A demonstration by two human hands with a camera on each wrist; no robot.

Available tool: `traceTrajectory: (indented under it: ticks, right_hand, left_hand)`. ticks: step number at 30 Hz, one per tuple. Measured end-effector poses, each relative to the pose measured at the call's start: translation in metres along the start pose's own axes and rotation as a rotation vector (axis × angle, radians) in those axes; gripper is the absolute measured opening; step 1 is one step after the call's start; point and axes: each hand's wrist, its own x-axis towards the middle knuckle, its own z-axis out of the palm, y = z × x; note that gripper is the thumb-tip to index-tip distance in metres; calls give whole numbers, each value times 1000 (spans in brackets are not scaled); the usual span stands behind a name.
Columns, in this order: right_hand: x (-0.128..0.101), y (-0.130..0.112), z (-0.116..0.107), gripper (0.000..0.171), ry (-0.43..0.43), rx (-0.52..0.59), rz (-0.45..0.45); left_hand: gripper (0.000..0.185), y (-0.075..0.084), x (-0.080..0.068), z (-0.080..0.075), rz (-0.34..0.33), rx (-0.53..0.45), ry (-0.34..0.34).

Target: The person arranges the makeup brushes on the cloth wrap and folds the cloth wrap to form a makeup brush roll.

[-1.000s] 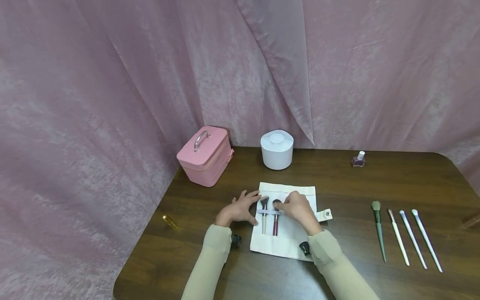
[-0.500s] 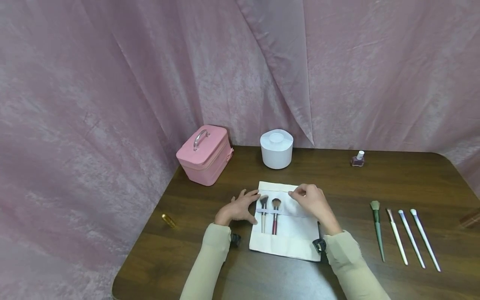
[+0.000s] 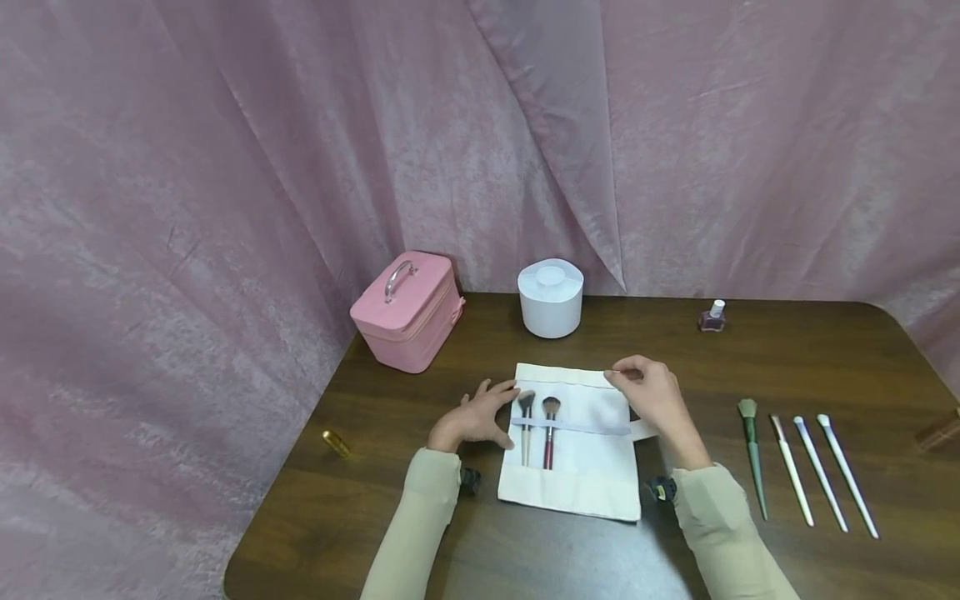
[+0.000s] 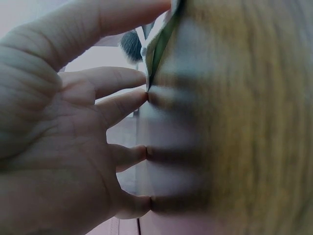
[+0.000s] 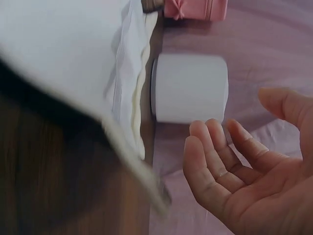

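Note:
A white cloth brush roll (image 3: 588, 487) lies unrolled on the table, its strap sticking out on the right. Two makeup brushes sit under its elastic band: one with a pale handle (image 3: 527, 446) at the left, one with a dark red handle (image 3: 549, 452) beside it. My left hand (image 3: 476, 418) rests with fingers spread at the roll's left edge. In the left wrist view its fingertips (image 4: 142, 152) press on the tabletop, thumb at the cloth. My right hand (image 3: 654, 400) hovers by the roll's upper right corner, fingers loosely bent and holding nothing, thumb apart in the right wrist view.
Several brushes lie side by side at the right, among them a green one (image 3: 753, 454). Behind stand a pink case (image 3: 408, 317), a white lidded container (image 3: 551, 304) and a nail polish bottle (image 3: 712, 318). A small gold tube (image 3: 337, 443) lies left.
My right hand has let go of the red-handled brush at the elastic band and moved right, past the roll's upper right corner. My left hand has stayed in place.

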Motion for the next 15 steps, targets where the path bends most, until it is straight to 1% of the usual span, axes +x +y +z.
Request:
traceTrajectory:
  ticks: [7, 12, 15]
  right_hand:
    - [-3, 13, -21, 35, 13, -26, 46]
    - [-8, 25, -38, 43, -10, -85, 68]
    - [-11, 35, -48, 44, -13, -123, 74]
  left_hand:
    - [90, -1, -1, -1, 0, -18, 10]
    - [90, 0, -2, -2, 5, -18, 4]
    - [90, 0, -1, 0, 6, -15, 0]
